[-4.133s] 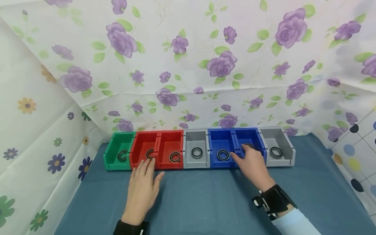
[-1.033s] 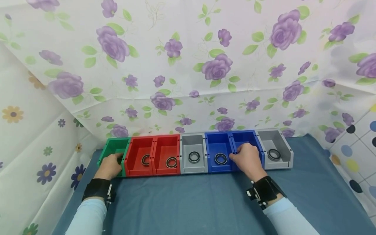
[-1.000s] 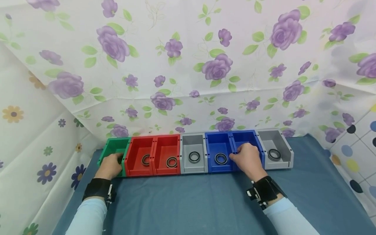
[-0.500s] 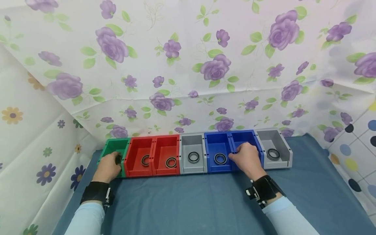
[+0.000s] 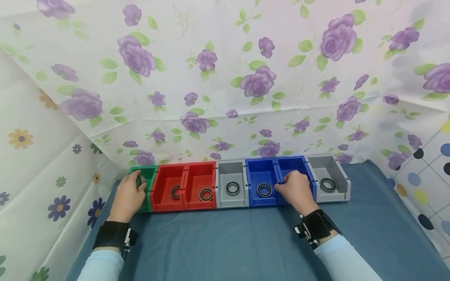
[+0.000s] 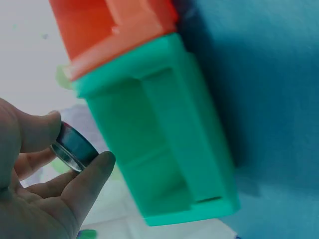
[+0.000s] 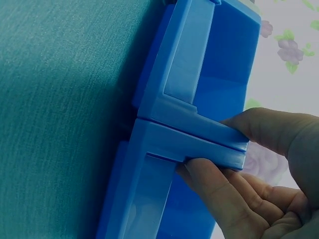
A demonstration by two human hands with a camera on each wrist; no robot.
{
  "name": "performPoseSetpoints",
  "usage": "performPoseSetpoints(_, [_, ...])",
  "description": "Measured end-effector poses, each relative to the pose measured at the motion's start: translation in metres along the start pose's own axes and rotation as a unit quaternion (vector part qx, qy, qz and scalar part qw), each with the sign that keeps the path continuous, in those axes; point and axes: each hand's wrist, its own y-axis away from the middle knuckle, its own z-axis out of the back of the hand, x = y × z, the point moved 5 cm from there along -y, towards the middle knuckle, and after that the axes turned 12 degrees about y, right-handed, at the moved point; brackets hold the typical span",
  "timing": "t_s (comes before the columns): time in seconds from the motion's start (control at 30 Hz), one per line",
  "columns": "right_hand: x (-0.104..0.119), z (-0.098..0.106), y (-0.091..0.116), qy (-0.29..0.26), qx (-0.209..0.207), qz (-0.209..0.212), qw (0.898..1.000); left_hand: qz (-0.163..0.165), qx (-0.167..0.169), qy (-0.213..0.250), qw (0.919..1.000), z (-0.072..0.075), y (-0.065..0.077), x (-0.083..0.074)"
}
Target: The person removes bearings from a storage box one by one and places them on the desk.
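My left hand (image 5: 127,197) pinches a ball bearing (image 6: 75,147) between thumb and fingertips, held above the green bin (image 6: 164,129) at the row's left end. In the left wrist view the ring is tilted and the bin's inside shows bare. My right hand (image 5: 297,190) grips the adjoining side walls of two blue bins (image 7: 209,132), thumb inside one and fingers inside the other. A bearing (image 5: 264,190) lies in the left blue bin. The right hand covers much of the right blue bin (image 5: 291,163).
Two red bins (image 5: 198,171) each hold a bearing (image 5: 206,194). So do a grey bin (image 5: 230,168) mid-row and another grey bin (image 5: 323,166) at the right end. The row stands on a blue cloth (image 5: 218,242) against a flowered curtain (image 5: 225,78).
My left hand has gone from before the red bins into the green bin, picked up its bearing and lifted it. My right hand has closed on the blue bins' walls and since stayed still.
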Motion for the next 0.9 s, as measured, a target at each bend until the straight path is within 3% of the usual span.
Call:
performPoseSetpoints(0.23, [0.001,0.001,0.001,-0.001,-0.001,0.001,1.0,-0.023,-0.039,0.035,0.9984,0.013,0.01,-0.029])
performPoseSetpoints(0.47, [0.001,0.001,0.002,-0.006,0.002,0.0,1.0,-0.08,-0.061,0.033,0.9944,0.019,0.024,-0.061])
performPoseSetpoints(0.7, [0.002,0.002,0.002,-0.003,-0.003,-0.001,1.0,-0.129,-0.06,0.026,0.9895,0.015,0.039,-0.084])
performPoseSetpoints(0.9, [0.003,0.003,0.002,-0.001,-0.004,0.0,1.0,-0.166,-0.046,0.026,0.9847,0.007,0.054,-0.095])
